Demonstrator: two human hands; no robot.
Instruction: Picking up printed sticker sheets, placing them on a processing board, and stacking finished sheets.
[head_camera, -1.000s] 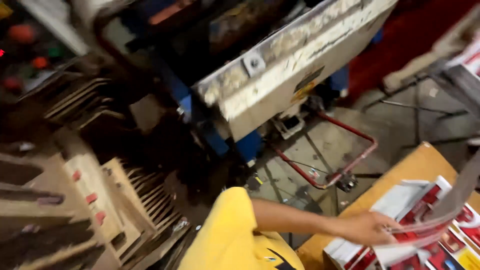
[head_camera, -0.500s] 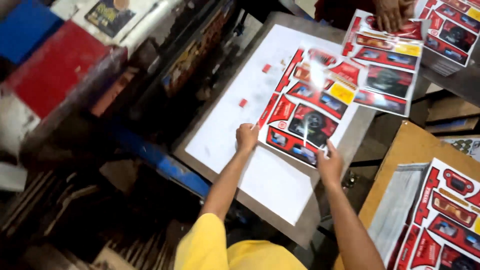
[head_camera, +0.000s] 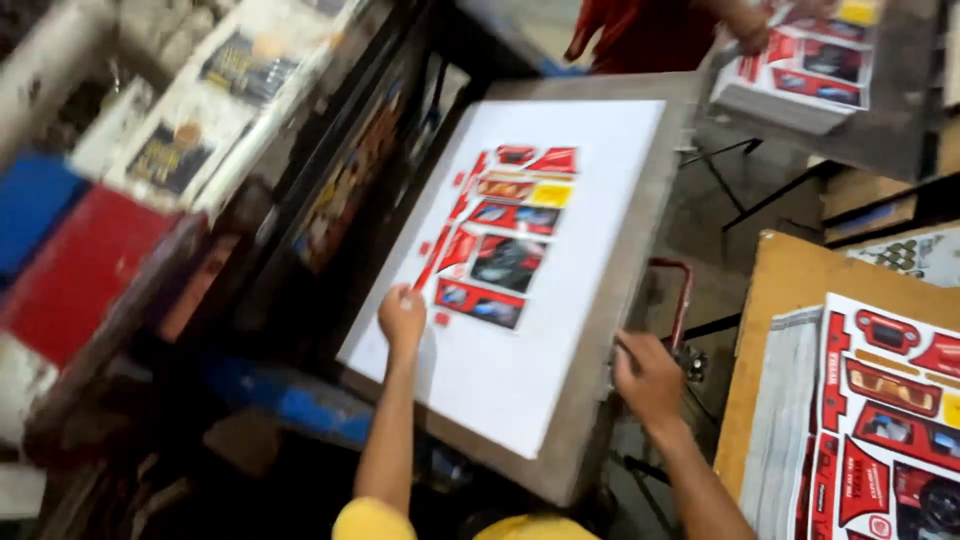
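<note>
A red printed sheet (head_camera: 505, 235) of die-cut shapes lies on a white board (head_camera: 590, 200) set in a tilted grey machine bed (head_camera: 600, 390). My left hand (head_camera: 403, 318) has its fingers bunched on the lower left corner of the printed sheet. At the bed's right edge rests my right hand (head_camera: 648, 375), fingers curled and blurred, off the sheet. Whether it grips the edge is unclear.
A stack of matching printed sheets (head_camera: 880, 420) sits on a wooden table (head_camera: 775, 300) at the right. Another person in red (head_camera: 640, 35) handles a second stack (head_camera: 800, 65) at the top. Dark machine parts (head_camera: 150, 250) fill the left. A red metal frame (head_camera: 680, 290) stands below the bed.
The loose sheet that overlapped the board's top right is gone; one sheet remains. My right hand has left the sheet for the bed's right edge. The view shifted right.
</note>
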